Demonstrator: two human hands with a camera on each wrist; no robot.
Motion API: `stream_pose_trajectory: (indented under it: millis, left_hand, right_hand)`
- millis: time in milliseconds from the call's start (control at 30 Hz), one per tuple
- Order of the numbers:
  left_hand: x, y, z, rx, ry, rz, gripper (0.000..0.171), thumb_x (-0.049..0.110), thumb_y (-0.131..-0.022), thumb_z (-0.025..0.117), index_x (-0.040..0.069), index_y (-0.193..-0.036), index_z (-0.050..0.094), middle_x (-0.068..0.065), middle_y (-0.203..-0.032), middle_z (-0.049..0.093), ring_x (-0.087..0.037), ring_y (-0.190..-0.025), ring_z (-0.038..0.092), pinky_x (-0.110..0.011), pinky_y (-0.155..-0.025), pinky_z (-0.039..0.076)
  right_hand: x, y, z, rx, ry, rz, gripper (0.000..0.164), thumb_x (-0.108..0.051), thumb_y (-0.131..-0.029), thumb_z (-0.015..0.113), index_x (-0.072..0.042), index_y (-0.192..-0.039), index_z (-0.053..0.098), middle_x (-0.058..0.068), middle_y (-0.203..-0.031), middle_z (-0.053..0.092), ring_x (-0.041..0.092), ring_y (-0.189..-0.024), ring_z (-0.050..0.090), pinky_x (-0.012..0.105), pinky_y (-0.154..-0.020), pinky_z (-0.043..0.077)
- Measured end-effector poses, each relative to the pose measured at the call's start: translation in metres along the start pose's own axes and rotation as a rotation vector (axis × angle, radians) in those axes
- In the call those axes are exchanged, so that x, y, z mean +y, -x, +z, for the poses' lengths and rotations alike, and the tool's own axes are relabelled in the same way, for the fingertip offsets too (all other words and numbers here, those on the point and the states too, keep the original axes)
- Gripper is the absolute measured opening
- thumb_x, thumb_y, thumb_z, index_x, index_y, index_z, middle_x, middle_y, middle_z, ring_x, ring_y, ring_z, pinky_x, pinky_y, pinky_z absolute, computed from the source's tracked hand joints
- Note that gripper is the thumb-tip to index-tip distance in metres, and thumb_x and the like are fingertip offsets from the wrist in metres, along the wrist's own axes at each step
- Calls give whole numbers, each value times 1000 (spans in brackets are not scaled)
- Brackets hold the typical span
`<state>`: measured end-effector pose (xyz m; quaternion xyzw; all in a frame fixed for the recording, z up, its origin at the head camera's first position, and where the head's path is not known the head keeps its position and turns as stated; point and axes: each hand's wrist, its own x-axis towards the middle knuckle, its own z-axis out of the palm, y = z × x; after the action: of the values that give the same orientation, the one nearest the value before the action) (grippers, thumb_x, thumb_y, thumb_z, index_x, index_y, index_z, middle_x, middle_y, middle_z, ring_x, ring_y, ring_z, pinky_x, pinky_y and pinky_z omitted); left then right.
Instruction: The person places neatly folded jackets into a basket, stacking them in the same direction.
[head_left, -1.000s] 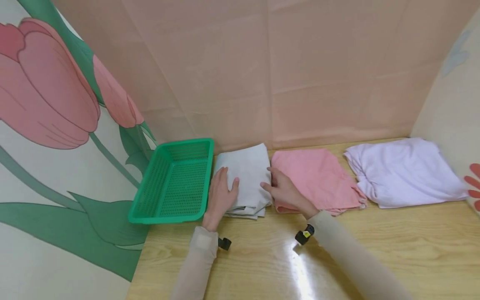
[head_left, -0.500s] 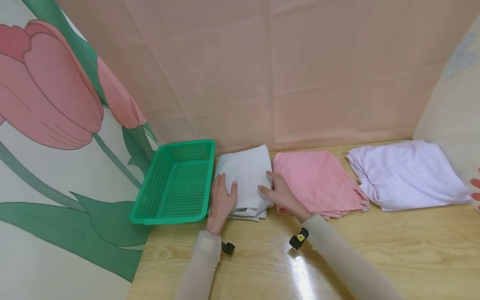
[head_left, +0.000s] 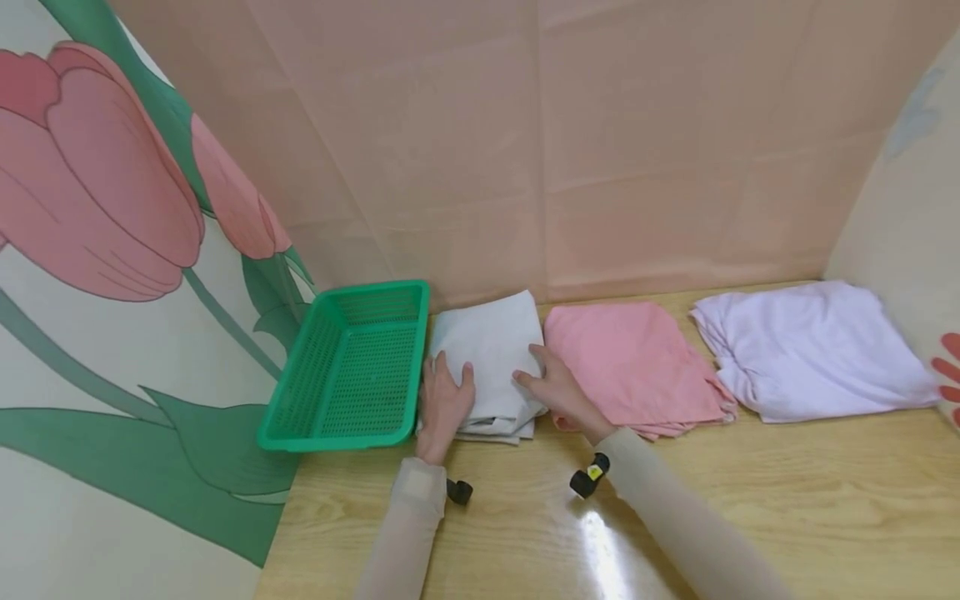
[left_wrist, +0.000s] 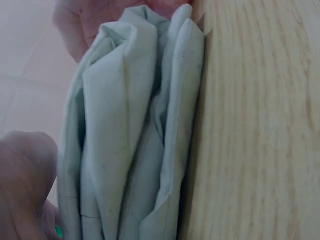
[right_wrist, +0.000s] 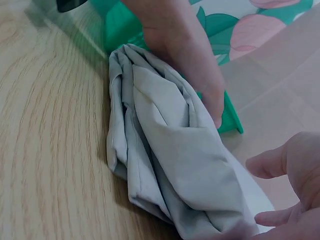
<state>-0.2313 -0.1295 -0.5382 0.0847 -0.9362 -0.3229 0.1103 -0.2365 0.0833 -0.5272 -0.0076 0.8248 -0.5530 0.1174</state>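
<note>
A pale grey folded cloth (head_left: 491,350) lies on the wooden table, its layered folds facing the near side. Along its left edge rests my left hand (head_left: 442,400), fingers extended and thumb over the top. My right hand (head_left: 562,387) is at the opposite edge, thumb and index finger spread apart over the cloth. In the left wrist view, the cloth's folded layers (left_wrist: 120,125) sit flat on the wood, with a thumb (left_wrist: 30,160) beside them. The right wrist view shows the same cloth (right_wrist: 185,150) between both hands, the right fingers (right_wrist: 270,162) held loosely beside it.
Left of the cloth stands a green plastic basket (head_left: 367,375) with nothing in it. A pink folded cloth (head_left: 630,358) lies just to the right, and a pale lilac one (head_left: 813,350) farther right. A pinkish backdrop (head_left: 637,150) rises behind the table (head_left: 525,533).
Both hands have slid slightly toward the near side along the grey cloth's edges. The cloth, basket and other cloths stay where they were; the camera view has shifted a little.
</note>
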Motion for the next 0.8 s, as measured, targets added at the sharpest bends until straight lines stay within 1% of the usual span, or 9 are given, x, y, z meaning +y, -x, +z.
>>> stream_pose_trajectory:
  millis: [67,167,200,367,433,533,633,700,800]
  left_hand:
    - [0,0,1,-15,-30,-23,66,44,-106,58,4,-157,49,-31,-163,40,-57,-126,58,-63,-105,50]
    - [0,0,2,-41,-57,-50,65,46,-106,57,10,-159,49,-30,-160,44,-58,-121,60,-64,-100,52]
    - [1,0,2,-49,-57,-60,65,47,-106,56,11,-159,48,-31,-158,46,-57,-122,60,-64,-101,51]
    - [3,-1,1,-79,-35,-113,64,47,-106,57,15,-160,46,-33,-145,56,-52,-121,62,-63,-98,52]
    - [4,-2,1,-88,-28,-140,64,48,-105,58,17,-160,46,-32,-143,58,-49,-120,63,-61,-96,52]
    - [5,-3,1,-99,-21,-177,64,49,-105,59,20,-160,45,-30,-143,59,-47,-120,63,-60,-96,52]
    - [7,-4,1,-100,0,-202,65,49,-103,60,20,-160,46,-28,-145,58,-46,-123,61,-60,-98,50]
    - [9,-3,1,-100,16,-215,66,49,-102,61,20,-159,46,-28,-147,57,-45,-125,60,-60,-100,49]
    - [11,-3,1,-88,42,-223,66,49,-102,63,18,-158,47,-28,-147,56,-45,-128,58,-61,-103,48]
  right_hand:
    - [1,-2,2,1,4,-8,78,-31,-104,67,-7,-168,30,20,-175,27,36,-154,36,56,-122,39]
    - [3,-4,4,13,30,-28,78,-28,-103,68,-5,-167,30,22,-173,29,38,-159,31,56,-128,31]
    - [3,-5,5,16,31,-31,78,-27,-103,68,-4,-167,30,22,-173,29,39,-160,28,57,-129,28]
    - [4,-9,4,11,-7,-23,79,-23,-102,68,-4,-168,29,23,-174,27,41,-161,24,58,-130,23]
    - [5,-10,3,-5,-24,-7,78,-24,-103,67,-8,-169,28,20,-175,25,39,-161,25,59,-129,26]
    - [6,-11,0,-31,-52,34,77,-25,-103,67,-16,-169,28,15,-177,23,37,-155,33,59,-118,41]
    - [7,-11,-1,-37,-59,57,77,-24,-103,67,-19,-169,28,13,-177,22,35,-150,37,57,-112,45]
    - [6,-10,0,-31,-65,54,78,-20,-102,67,-17,-169,28,15,-177,23,36,-152,35,59,-117,41]
    - [4,-9,2,-13,-88,49,79,-14,-100,68,-12,-168,29,18,-176,24,38,-158,28,60,-127,29]
